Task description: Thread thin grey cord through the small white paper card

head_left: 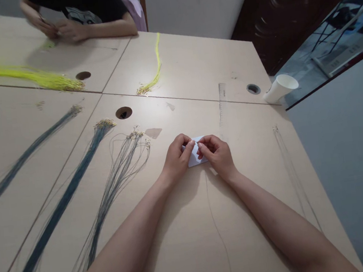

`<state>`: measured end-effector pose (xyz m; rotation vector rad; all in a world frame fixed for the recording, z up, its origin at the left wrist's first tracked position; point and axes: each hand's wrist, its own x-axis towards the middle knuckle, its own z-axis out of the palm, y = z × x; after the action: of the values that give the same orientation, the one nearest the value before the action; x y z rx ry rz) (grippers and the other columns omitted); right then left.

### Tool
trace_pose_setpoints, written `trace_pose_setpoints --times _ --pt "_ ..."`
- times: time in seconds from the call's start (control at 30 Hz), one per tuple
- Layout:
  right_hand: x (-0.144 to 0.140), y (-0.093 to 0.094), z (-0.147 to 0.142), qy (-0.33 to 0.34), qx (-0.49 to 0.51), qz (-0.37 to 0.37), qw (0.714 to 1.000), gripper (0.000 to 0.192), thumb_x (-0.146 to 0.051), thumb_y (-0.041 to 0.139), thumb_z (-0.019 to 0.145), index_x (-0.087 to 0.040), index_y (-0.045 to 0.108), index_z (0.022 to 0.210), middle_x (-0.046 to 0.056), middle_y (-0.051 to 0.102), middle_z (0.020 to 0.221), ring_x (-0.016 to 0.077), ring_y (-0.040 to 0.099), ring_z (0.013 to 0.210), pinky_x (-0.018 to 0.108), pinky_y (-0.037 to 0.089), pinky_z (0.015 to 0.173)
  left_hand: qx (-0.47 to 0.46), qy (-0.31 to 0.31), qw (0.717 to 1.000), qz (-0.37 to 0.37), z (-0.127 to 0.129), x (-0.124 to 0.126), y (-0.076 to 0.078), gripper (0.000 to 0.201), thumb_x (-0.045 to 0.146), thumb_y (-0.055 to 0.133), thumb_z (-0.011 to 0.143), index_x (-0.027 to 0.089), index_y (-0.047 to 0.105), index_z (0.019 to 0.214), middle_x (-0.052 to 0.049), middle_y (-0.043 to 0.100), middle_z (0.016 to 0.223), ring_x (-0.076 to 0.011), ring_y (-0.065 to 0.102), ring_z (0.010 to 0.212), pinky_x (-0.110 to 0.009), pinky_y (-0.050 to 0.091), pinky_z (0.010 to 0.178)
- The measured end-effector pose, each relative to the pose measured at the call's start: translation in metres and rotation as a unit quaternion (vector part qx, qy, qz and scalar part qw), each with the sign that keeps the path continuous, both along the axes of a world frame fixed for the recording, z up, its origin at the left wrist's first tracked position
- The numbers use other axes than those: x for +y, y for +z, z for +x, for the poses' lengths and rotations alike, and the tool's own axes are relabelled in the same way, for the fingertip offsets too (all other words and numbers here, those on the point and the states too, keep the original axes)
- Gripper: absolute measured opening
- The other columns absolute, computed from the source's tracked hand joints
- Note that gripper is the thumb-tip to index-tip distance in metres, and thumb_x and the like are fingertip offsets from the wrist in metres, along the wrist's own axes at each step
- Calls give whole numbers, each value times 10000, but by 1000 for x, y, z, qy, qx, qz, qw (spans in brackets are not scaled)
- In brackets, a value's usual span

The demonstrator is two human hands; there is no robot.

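Both forearms stretched across the pale wooden table [232, 60], left hand [177, 158] and right hand [218, 153] fingertips pinching a small white card [194, 160] mid-table, thin dark cord [216, 223] trailing back

Craft workroom: joined desks [193, 65] with cable holes, sorted cord bundles [61, 202].

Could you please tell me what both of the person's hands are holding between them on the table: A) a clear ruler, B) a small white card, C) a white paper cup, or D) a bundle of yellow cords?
B: the left hand and right hand both pinch a small white card, while the paper cup lies on its side at the table's far right edge.
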<state>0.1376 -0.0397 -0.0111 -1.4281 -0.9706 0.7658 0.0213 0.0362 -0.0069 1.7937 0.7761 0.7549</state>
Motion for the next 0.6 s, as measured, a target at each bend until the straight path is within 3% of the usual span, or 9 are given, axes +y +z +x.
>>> trace_pose_setpoints --times 0.6 --pt "0 -1 0 -8 -4 2 1000 106 -282 569 767 -183 533 776 -27 586 606 102 578 495 238 473 508 3 -11 1000 -10 1 -1 0 181 306 465 838 169 462 720 24 466 671 -93 423 617 -230 344 575"
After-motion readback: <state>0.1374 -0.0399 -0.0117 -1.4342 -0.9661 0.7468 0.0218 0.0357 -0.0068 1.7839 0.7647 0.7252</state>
